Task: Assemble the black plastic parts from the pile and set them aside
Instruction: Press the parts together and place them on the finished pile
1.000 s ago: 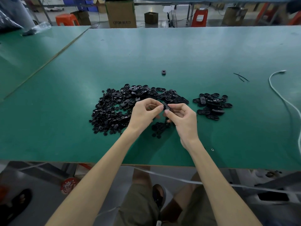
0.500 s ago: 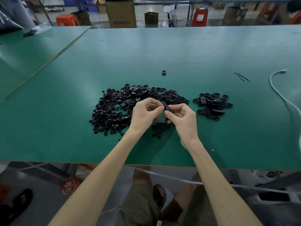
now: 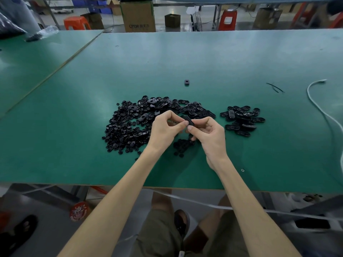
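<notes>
- left hand [image 3: 164, 129] and right hand [image 3: 208, 133] both pinch one black part [image 3: 189, 121], fingertips clamped on it
- above the pile [image 3: 133, 125]
- smaller heap [image 3: 242, 120] right, apart

The part [image 3: 189, 121] is mostly covered by the left grip [image 3: 163, 129] and right grip [image 3: 209, 134]; its shape cannot be told. The pile [image 3: 126, 127] is partly hidden behind them. The cable [image 3: 308, 89] is cut by the right edge.

Factory floor: green workbenches [image 3: 204, 58], cartons [image 3: 138, 15], plastic stools [image 3: 77, 23]
</notes>
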